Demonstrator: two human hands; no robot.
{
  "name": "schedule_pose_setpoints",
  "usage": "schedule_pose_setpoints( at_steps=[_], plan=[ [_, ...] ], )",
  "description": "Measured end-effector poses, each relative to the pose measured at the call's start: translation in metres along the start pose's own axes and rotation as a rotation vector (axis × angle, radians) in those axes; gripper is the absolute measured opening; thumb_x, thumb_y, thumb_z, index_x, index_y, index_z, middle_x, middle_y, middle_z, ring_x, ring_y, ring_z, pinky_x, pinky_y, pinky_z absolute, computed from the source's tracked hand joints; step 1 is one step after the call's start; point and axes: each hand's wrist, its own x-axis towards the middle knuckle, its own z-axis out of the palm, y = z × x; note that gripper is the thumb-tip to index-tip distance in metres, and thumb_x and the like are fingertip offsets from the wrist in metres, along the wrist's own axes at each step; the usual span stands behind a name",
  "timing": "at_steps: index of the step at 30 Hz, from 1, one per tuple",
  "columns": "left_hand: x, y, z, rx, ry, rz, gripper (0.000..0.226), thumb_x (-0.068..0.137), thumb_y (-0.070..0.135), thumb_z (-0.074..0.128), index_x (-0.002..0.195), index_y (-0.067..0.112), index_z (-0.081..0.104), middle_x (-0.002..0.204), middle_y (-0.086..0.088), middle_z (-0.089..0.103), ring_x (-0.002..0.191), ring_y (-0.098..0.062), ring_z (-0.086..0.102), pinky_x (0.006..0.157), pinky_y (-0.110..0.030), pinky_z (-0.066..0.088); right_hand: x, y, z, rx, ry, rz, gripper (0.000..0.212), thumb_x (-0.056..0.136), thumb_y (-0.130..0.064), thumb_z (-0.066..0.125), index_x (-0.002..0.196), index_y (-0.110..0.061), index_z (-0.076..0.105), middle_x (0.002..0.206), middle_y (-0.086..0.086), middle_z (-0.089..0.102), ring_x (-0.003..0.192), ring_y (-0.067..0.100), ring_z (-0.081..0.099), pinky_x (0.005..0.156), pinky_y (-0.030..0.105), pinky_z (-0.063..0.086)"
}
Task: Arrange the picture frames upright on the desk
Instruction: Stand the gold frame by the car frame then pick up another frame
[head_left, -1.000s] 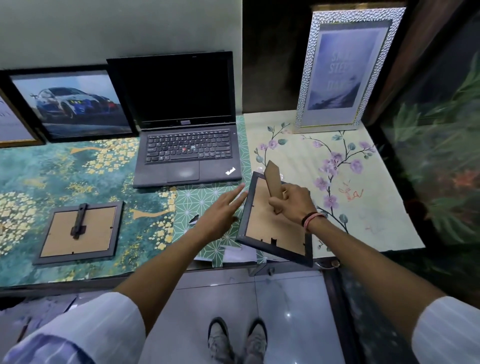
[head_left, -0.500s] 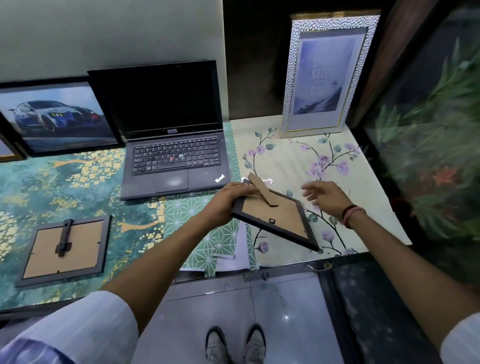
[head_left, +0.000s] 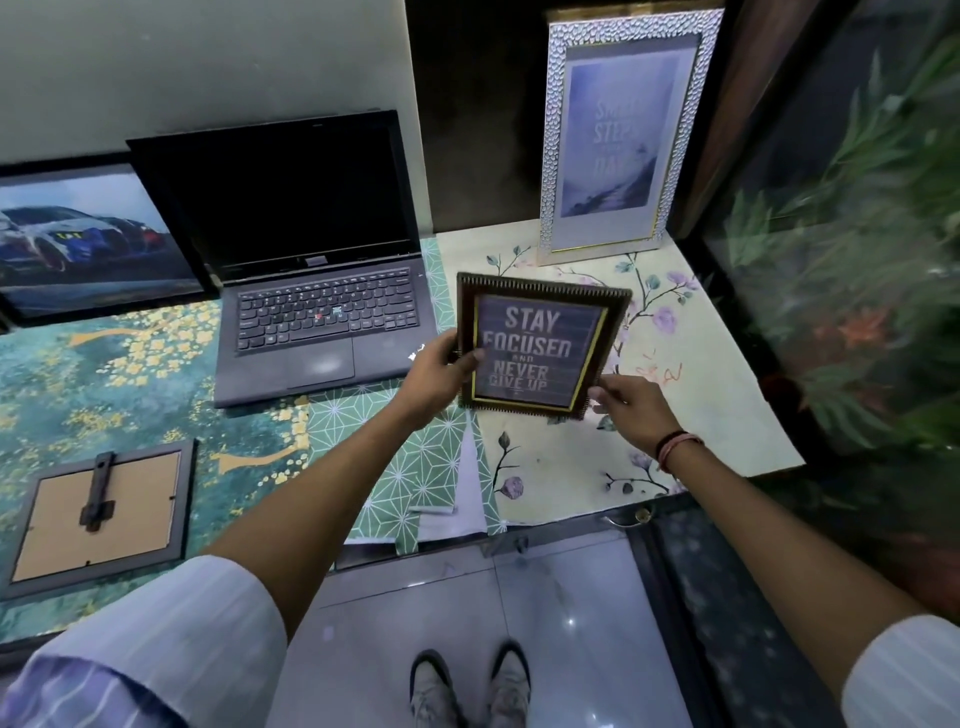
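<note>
A small dark frame with the words "Stay focused and never give up" (head_left: 540, 345) faces me, raised above the desk. My left hand (head_left: 441, 371) grips its left edge and my right hand (head_left: 631, 410) holds its lower right corner. A tall silver frame (head_left: 623, 130) stands upright at the back right. A black frame with a car picture (head_left: 88, 239) leans against the wall at the left. Another small frame (head_left: 101, 512) lies face down at the front left, its stand flat against its back.
An open black laptop (head_left: 311, 291) sits in the middle of the desk (head_left: 727, 405), just left of the held frame. Patterned sheets cover the desk. A dark panel with plant print (head_left: 852, 260) borders the right side. My shoes (head_left: 470, 688) stand on the tiled floor below.
The small frame was back-side up with its stand folded out; it has been turned over to face me. My right hand has come back to grip its lower right corner.
</note>
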Motion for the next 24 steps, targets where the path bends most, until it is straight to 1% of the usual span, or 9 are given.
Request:
schedule_pose_setpoints(
  at_steps=[2, 4, 6, 8, 11, 14, 16, 21, 24],
  plan=[
    [0.001, -0.002, 0.002, 0.023, 0.031, -0.039, 0.026, 0.105, 0.013, 0.058, 0.13, 0.004, 0.059, 0.121, -0.014, 0.073, 0.101, -0.022, 0.071, 0.092, -0.041, 0.058, -0.001, 0.001, 0.003, 0.043, -0.014, 0.069, 0.033, 0.103, -0.017, 0.057, 0.071, -0.015, 0.055, 0.081, 0.015, 0.068, 0.089, 0.031, 0.076, 0.069, 0.034, 0.061],
    [-0.001, -0.004, 0.004, 0.075, 0.043, -0.076, 0.027, 0.106, 0.008, 0.055, 0.132, 0.002, 0.056, 0.12, -0.015, 0.069, 0.102, -0.026, 0.069, 0.092, -0.043, 0.06, -0.001, 0.003, 0.009, 0.135, -0.005, 0.154, 0.025, 0.103, -0.014, 0.057, 0.084, 0.002, 0.06, 0.097, 0.029, 0.07, 0.092, 0.034, 0.076, 0.07, 0.026, 0.062],
    [-0.005, -0.005, 0.005, 0.112, 0.037, -0.095, 0.027, 0.105, 0.001, 0.053, 0.132, 0.003, 0.056, 0.119, -0.017, 0.067, 0.103, -0.03, 0.068, 0.08, -0.032, 0.062, -0.003, 0.004, 0.013, 0.189, 0.019, 0.175, 0.023, 0.102, -0.011, 0.057, 0.092, 0.01, 0.059, 0.102, 0.035, 0.067, 0.092, 0.039, 0.075, 0.078, 0.034, 0.065],
    [-0.006, -0.006, 0.004, 0.142, 0.046, -0.091, 0.027, 0.104, -0.003, 0.051, 0.13, 0.003, 0.058, 0.117, -0.016, 0.066, 0.101, -0.03, 0.068, 0.07, -0.023, 0.059, -0.006, 0.0, 0.015, 0.202, 0.045, 0.17, 0.016, 0.102, -0.008, 0.056, 0.097, 0.007, 0.061, 0.101, 0.031, 0.068, 0.088, 0.039, 0.076, 0.082, 0.044, 0.065],
    [-0.001, -0.003, 0.005, 0.128, 0.068, -0.048, 0.029, 0.105, -0.003, 0.049, 0.131, 0.004, 0.059, 0.116, -0.014, 0.067, 0.102, -0.029, 0.07, 0.073, -0.026, 0.06, -0.003, -0.006, 0.01, 0.166, 0.104, 0.145, 0.013, 0.102, -0.01, 0.056, 0.099, -0.001, 0.064, 0.099, 0.021, 0.074, 0.084, 0.03, 0.078, 0.081, 0.048, 0.064],
    [0.015, 0.006, 0.011, 0.107, 0.102, 0.025, 0.032, 0.105, -0.004, 0.048, 0.133, 0.004, 0.06, 0.108, -0.01, 0.067, 0.089, -0.017, 0.07, 0.063, -0.015, 0.059, 0.008, -0.01, 0.001, 0.121, 0.199, 0.111, 0.016, 0.101, -0.011, 0.054, 0.102, -0.004, 0.068, 0.097, 0.019, 0.076, 0.09, 0.033, 0.074, 0.087, 0.047, 0.063],
    [0.026, 0.014, 0.017, 0.114, 0.12, 0.055, 0.034, 0.106, -0.003, 0.047, 0.136, 0.007, 0.06, 0.109, -0.011, 0.069, 0.086, -0.015, 0.069, 0.06, -0.013, 0.057, 0.015, -0.011, -0.004, 0.118, 0.252, 0.126, 0.018, 0.101, -0.008, 0.053, 0.104, 0.001, 0.068, 0.099, 0.023, 0.075, 0.088, 0.032, 0.072, 0.088, 0.043, 0.063],
    [0.038, -0.002, 0.03, 0.14, 0.132, 0.02, 0.035, 0.106, -0.001, 0.046, 0.136, 0.01, 0.062, 0.115, -0.017, 0.071, 0.095, -0.031, 0.074, 0.065, -0.024, 0.063, 0.019, 0.004, 0.004, 0.112, 0.235, 0.189, 0.019, 0.102, -0.01, 0.053, 0.101, 0.005, 0.064, 0.099, 0.026, 0.074, 0.084, 0.033, 0.077, 0.084, 0.053, 0.064],
    [0.028, -0.014, 0.029, 0.146, 0.127, 0.028, 0.03, 0.106, -0.002, 0.046, 0.127, 0.01, 0.064, 0.112, -0.017, 0.072, 0.09, -0.023, 0.072, 0.072, -0.026, 0.062, 0.014, 0.007, 0.008, 0.117, 0.233, 0.208, 0.015, 0.102, -0.01, 0.053, 0.102, 0.0, 0.065, 0.099, 0.024, 0.075, 0.088, 0.036, 0.076, 0.085, 0.052, 0.064]
  ],
)
